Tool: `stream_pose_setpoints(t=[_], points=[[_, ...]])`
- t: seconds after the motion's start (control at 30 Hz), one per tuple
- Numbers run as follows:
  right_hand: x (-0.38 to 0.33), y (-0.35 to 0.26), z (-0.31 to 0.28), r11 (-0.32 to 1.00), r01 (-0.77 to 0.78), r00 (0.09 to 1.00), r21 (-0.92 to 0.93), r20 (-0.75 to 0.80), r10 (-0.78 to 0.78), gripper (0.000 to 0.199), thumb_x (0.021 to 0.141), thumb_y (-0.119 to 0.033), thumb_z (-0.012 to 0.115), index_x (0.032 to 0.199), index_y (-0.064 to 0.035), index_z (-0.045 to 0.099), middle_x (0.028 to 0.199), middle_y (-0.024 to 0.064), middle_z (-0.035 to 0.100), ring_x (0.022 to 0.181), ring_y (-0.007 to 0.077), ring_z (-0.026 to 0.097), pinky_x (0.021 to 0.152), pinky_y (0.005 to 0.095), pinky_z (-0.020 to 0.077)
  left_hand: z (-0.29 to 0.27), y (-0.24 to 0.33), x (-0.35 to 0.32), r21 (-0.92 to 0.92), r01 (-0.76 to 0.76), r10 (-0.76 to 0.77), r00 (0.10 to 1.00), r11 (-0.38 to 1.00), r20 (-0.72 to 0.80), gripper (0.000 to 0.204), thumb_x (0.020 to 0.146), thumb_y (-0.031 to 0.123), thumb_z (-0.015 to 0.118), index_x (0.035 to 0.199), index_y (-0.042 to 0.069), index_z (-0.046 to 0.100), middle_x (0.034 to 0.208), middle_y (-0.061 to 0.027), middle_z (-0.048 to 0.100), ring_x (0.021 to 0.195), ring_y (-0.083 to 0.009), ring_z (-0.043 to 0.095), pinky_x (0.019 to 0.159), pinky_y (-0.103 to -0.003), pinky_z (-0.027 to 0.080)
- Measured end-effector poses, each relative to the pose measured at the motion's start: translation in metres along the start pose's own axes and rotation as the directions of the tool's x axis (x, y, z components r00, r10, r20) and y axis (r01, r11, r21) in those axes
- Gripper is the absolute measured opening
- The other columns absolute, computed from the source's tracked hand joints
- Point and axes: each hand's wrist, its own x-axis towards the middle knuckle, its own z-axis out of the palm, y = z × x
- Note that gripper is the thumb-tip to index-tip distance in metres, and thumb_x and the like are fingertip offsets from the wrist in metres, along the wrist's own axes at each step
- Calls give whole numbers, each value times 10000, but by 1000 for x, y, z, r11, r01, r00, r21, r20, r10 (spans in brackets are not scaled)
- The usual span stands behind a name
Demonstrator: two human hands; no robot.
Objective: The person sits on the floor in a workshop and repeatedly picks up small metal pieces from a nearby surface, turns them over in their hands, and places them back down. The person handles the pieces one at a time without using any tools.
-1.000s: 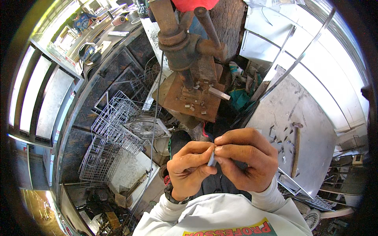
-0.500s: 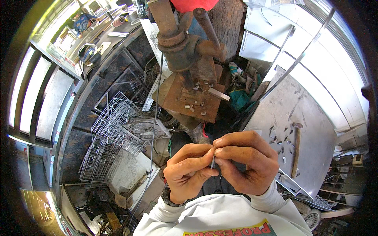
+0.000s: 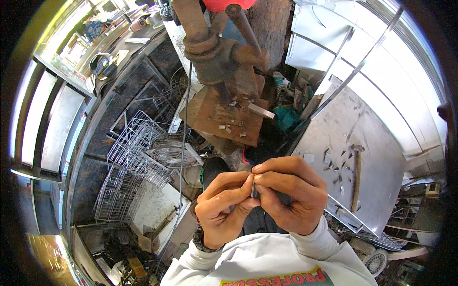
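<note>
Both hands meet in front of my white shirt. My left hand (image 3: 225, 206) pinches a small, thin grey metal strip (image 3: 253, 189) between thumb and fingers. From the other side, my right hand (image 3: 292, 194) has its thumb and fingertips closed on the same piece. The fingers hide part of it. Beyond the hands stands a rusty cast-metal machine (image 3: 210, 56) with a thick bar handle, over a rusty plate (image 3: 238, 131). Several short metal bits and a pale flat bar (image 3: 261, 111) lie on that plate.
On the right, a grey sheet-metal surface (image 3: 377, 138) carries a wooden-handled hammer (image 3: 357, 178) and several dark metal scraps. Wire racks (image 3: 136, 143) and a fan grille (image 3: 169, 153) are piled at left. A dark cable (image 3: 183, 138) hangs in front of them. Green cloth (image 3: 287, 120) lies behind the plate.
The whole view has shifted slightly, so the surroundings sit a little further left. Both hands keep the metal strip pinched between them, its angle turned slightly.
</note>
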Motion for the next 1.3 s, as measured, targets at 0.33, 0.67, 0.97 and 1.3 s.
stream_pose_setpoints(t=[0.33, 0.67, 0.97, 1.3], points=[[-1, 1, -2, 1000, 2, 1000, -24, 14, -2, 204, 771, 44, 754, 970, -2, 736, 1014, 128, 712, 839, 256, 727, 728, 339, 599, 3, -1, -5, -86, 72, -74, 997, 994, -21, 244, 880, 21, 794, 1101, -65, 739, 1161, -235, 682, 937, -197, 698, 781, -258, 561], [-2, 1, -1, 999, 4, 1000, -40, -25, -5, 222, 768, 87, 736, 967, -10, 764, 997, 135, 728, 800, 199, 730, 679, 286, 585, 6, -5, -5, -112, 41, -46, 998, 993, -45, 264, 874, 33, 803, 1112, -63, 740, 1155, -235, 685, 947, -205, 699, 792, -264, 559], [-2, 3, -2, 1000, -25, 1000, -13, 14, 26, 214, 769, 90, 726, 956, -11, 751, 1003, 137, 723, 823, 216, 719, 701, 303, 582, 2, -9, -4, -88, 34, -35, 999, 996, -14, 259, 865, 33, 809, 1088, -77, 735, 1147, -237, 685, 919, -190, 691, 779, -259, 553], [-4, 11, 2, 1000, 4, 999, -10, 41, -4, 207, 777, 49, 737, 969, -19, 699, 997, 120, 677, 823, 284, 693, 716, 352, 572, 3, -15, -11, -158, 90, -97, 995, 983, -35, 253, 876, 4, 789, 1111, -73, 735, 1177, -228, 676, 975, -196, 685, 821, -264, 554]])
